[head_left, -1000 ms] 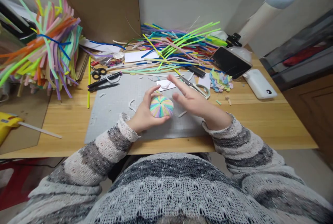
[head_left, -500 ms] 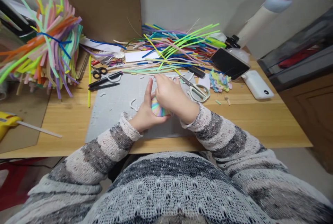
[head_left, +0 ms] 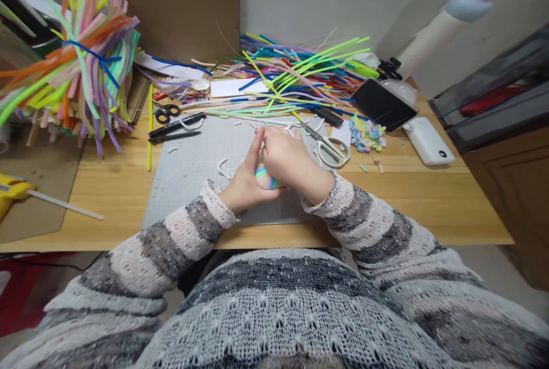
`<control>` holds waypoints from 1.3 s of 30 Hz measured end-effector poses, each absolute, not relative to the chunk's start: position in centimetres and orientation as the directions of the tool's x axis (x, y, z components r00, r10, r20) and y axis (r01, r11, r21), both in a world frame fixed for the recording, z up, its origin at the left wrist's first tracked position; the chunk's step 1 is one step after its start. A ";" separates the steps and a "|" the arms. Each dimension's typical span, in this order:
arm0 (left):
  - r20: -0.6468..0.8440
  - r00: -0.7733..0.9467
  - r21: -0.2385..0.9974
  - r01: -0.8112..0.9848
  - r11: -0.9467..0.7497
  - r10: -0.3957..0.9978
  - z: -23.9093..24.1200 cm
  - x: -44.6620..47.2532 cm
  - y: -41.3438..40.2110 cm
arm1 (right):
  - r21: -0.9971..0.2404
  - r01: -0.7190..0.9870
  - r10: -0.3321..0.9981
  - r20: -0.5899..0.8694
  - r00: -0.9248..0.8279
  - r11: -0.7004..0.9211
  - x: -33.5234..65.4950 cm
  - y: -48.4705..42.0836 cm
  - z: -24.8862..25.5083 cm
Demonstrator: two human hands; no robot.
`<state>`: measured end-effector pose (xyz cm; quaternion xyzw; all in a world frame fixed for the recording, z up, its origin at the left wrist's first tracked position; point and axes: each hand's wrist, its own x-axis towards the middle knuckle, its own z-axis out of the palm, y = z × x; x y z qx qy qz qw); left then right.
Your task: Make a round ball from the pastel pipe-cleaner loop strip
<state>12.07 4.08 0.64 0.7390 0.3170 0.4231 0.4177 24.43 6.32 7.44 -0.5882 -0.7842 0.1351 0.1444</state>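
Observation:
A small round ball of pastel striped strips [head_left: 265, 177] rests on the grey cutting mat [head_left: 193, 174]. My left hand [head_left: 246, 180] cups it from the left, fingers curled round it. My right hand [head_left: 286, 158] lies over its top and right side, fingers closed down on it, so most of the ball is hidden. Light green-handled scissors [head_left: 330, 149] lie just right of my right hand.
A heap of coloured foam strips [head_left: 295, 80] covers the back of the wooden desk [head_left: 429, 197]. A tall bunch of strips [head_left: 81, 71] stands at the left. Black scissors [head_left: 165, 111], a dark phone [head_left: 382, 104], a white power bank [head_left: 426, 140] and a yellow glue gun [head_left: 12, 191] lie around.
My right hand, open and hovering to the right of the ball a second ago, has come down over it and closed. The left hand has kept its hold.

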 end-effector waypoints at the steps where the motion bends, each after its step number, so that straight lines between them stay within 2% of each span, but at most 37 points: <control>1: 0.366 0.442 0.880 0.121 -0.459 0.819 0.5 12.0 4.1 | -0.375 0.885 0.960 0.071 -0.271 0.278 24.4 6.3 7.4; 10: 0.368 0.443 0.868 0.152 -0.472 0.818 0.2 11.9 4.2 | -0.410 0.876 0.965 0.038 -0.260 0.253 24.2 6.2 7.5; 13: 0.367 0.443 0.869 0.150 -0.472 0.818 0.4 11.9 4.2 | -0.513 0.825 0.967 0.041 -0.253 0.237 24.3 6.7 7.1; 15: 0.371 0.445 0.869 0.143 -0.473 0.815 0.7 11.9 4.2 | -0.702 0.682 0.962 0.016 -0.271 0.204 24.6 7.1 6.7; 17: 0.367 0.453 0.874 0.131 -0.467 0.813 0.9 11.8 4.1 | -0.892 0.434 0.958 -0.003 -0.288 0.128 25.4 7.4 6.2; 18: 0.361 0.458 0.879 0.125 -0.461 0.812 1.0 11.8 4.1 | -0.948 0.303 0.958 0.007 -0.286 0.098 26.0 7.4 5.9; 20: 0.340 0.465 0.892 0.117 -0.438 0.817 1.1 11.8 4.1 | -0.990 0.106 0.957 0.063 -0.284 0.096 27.4 7.2 5.3; 22: 0.319 0.463 0.904 0.113 -0.413 0.827 1.1 11.8 4.1 | -0.991 0.021 0.928 0.119 -0.353 0.135 28.9 6.8 4.5; 24: 0.317 0.462 0.909 0.100 -0.404 0.828 1.0 11.7 4.1 | -0.987 0.002 0.862 0.139 -0.487 0.160 30.1 6.3 3.6; 27: 0.350 0.483 0.893 0.087 -0.441 0.803 0.7 11.1 4.4 | -0.977 0.086 0.786 0.104 -0.609 0.196 31.0 5.7 2.4; 32: 0.327 0.504 0.870 0.170 -0.463 0.800 0.1 9.5 5.0 | -0.973 0.094 0.766 0.105 -0.634 0.211 30.9 5.5 1.1; 35: 0.242 0.512 0.894 0.213 -0.394 0.824 0.0 9.2 5.3 | -0.975 0.117 0.768 0.073 -0.636 0.190 30.7 5.6 0.6; 39: 0.161 0.546 0.936 0.179 -0.302 0.822 0.1 9.7 5.2 | -0.972 0.145 0.796 0.062 -0.602 0.186 30.2 5.2 0.7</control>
